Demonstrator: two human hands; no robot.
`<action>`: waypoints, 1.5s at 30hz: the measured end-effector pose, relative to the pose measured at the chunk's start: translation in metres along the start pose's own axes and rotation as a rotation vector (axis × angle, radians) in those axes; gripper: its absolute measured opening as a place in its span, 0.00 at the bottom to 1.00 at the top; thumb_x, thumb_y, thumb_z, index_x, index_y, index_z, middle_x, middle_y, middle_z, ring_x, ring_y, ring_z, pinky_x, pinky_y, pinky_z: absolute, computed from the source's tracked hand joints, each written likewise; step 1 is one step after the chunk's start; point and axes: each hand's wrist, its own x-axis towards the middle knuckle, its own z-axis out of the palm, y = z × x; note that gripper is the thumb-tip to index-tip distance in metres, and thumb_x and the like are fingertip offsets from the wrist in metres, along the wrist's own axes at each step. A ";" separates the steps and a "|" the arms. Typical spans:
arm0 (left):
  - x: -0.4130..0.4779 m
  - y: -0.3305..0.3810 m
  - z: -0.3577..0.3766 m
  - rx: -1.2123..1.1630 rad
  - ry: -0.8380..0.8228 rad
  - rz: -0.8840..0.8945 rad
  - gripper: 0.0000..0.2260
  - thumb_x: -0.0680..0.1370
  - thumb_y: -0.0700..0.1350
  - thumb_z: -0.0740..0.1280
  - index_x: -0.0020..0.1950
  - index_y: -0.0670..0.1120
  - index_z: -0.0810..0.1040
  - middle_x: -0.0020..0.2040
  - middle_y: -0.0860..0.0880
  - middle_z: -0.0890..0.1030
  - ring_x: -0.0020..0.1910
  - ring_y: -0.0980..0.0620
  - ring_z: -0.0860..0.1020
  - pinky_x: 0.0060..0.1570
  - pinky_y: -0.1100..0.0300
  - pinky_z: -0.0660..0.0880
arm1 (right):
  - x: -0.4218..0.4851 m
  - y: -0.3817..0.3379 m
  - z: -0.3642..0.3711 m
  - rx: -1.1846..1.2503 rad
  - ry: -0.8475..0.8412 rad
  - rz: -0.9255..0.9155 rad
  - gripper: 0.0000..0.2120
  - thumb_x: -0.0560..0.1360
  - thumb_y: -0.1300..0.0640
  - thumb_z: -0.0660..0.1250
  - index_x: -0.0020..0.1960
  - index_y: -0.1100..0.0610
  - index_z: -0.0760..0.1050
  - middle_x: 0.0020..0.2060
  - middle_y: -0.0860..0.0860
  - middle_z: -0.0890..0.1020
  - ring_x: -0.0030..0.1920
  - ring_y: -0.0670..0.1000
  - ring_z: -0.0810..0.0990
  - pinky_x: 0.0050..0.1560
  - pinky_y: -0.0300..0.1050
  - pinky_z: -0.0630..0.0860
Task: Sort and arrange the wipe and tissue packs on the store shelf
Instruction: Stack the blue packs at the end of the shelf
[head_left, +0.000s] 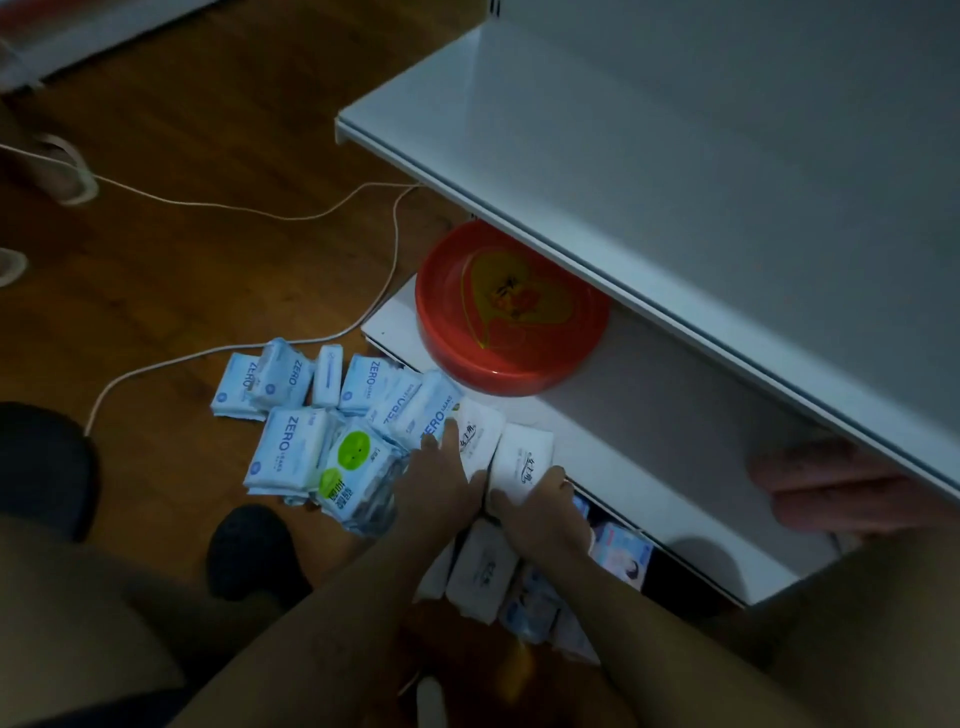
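Two white tissue packs stand side by side at the front edge of the bottom shelf (675, 415). My left hand (441, 478) grips the left white pack (480, 434). My right hand (540, 514) grips the right white pack (522, 457) from its near end. On the floor to the left lie several blue ZERO wipe packs (283, 447) in a loose heap, with a green-labelled pack (353, 462) against my left wrist. More white packs (483, 571) and packs printed with a face (623, 556) lie under my forearms.
A red basin (511, 312) sits on the bottom shelf just beyond the packs. The white upper shelf (675, 156) overhangs the bottom shelf. A third, blurred hand (810, 483) shows under the upper shelf at the right. A white cable (249, 208) runs across the wooden floor.
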 end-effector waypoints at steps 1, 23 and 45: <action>0.002 0.000 0.000 -0.018 0.003 0.001 0.35 0.76 0.58 0.62 0.78 0.49 0.52 0.65 0.41 0.68 0.62 0.39 0.72 0.57 0.46 0.72 | 0.002 0.000 -0.001 0.013 -0.006 -0.003 0.32 0.71 0.37 0.66 0.63 0.58 0.62 0.59 0.55 0.72 0.58 0.59 0.76 0.45 0.46 0.68; -0.024 0.024 -0.043 0.149 -0.079 0.179 0.36 0.75 0.57 0.67 0.77 0.48 0.54 0.69 0.42 0.67 0.67 0.41 0.69 0.60 0.46 0.72 | -0.008 0.016 -0.066 0.021 -0.085 -0.030 0.32 0.74 0.39 0.63 0.69 0.59 0.62 0.64 0.57 0.72 0.63 0.59 0.73 0.57 0.50 0.71; -0.135 0.003 -0.170 0.349 0.296 0.393 0.27 0.76 0.61 0.63 0.72 0.53 0.65 0.64 0.49 0.75 0.62 0.47 0.73 0.55 0.52 0.74 | -0.094 -0.001 -0.194 -0.262 0.304 -0.719 0.36 0.71 0.38 0.67 0.75 0.46 0.60 0.74 0.50 0.62 0.73 0.52 0.58 0.74 0.50 0.54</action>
